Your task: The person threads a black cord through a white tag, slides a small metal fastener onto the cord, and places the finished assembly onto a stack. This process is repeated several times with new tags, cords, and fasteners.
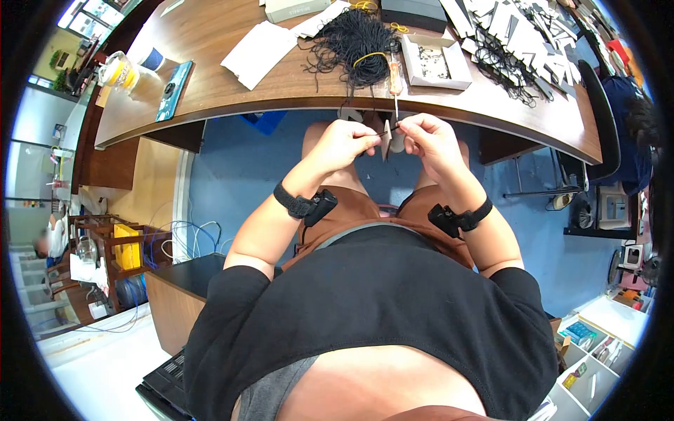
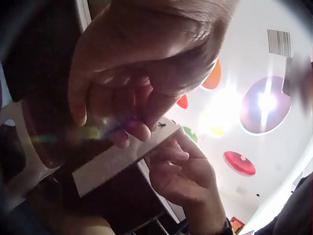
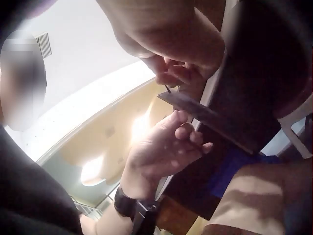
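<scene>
A thin pale card (image 1: 386,140) stands edge-on between the two hands, just off the table's front edge. My left hand (image 1: 347,146) pinches a thin black cord on one side of it; my right hand (image 1: 432,144) pinches the cord on the other. In the left wrist view the card (image 2: 110,164) slants below my left hand (image 2: 146,49), near my right hand (image 2: 183,171). The right wrist view has the card (image 3: 210,117) dark, between my right hand (image 3: 166,34) and my left hand (image 3: 156,156). Fingers partly hide the cord.
On the table (image 1: 210,95) lie a bundle of black cords (image 1: 358,45), an orange-handled tool (image 1: 395,77) with its shaft over the edge, an open white box (image 1: 435,63) and white paper (image 1: 260,52). Many tags (image 1: 516,35) are piled at the right; a phone (image 1: 173,91) lies left.
</scene>
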Available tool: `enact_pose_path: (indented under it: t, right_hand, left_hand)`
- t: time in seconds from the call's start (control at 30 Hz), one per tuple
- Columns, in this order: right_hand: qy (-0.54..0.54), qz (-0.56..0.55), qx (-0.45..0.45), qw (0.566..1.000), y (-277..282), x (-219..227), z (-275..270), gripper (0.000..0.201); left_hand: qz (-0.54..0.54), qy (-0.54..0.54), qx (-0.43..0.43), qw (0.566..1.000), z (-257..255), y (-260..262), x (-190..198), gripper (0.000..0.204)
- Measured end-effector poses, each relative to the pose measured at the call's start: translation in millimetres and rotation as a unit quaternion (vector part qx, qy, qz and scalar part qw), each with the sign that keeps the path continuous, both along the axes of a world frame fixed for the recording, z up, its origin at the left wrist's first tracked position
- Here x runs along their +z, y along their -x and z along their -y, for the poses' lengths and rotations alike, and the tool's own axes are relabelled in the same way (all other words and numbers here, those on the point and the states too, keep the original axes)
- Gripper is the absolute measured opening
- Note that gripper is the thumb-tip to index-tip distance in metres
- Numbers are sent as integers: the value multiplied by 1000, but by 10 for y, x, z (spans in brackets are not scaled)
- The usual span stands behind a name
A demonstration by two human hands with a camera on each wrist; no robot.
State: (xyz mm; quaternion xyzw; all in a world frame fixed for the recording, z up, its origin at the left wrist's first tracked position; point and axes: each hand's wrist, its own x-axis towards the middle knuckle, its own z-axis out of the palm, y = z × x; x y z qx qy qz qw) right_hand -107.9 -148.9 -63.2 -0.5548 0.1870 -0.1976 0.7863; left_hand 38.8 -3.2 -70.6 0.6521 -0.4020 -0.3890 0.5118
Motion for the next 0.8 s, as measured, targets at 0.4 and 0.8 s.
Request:
enact_pose_path:
  t: [0.4, 0.8]
  right_hand:
    - [-533, 141, 175, 816, 83, 45, 207, 21]
    - [617, -1, -41, 786, 37, 306, -288, 32]
  left_hand:
    - [-16, -27, -33, 999, -112, -91, 180, 17]
    - [-317, 32, -1, 948, 8, 156, 244, 19]
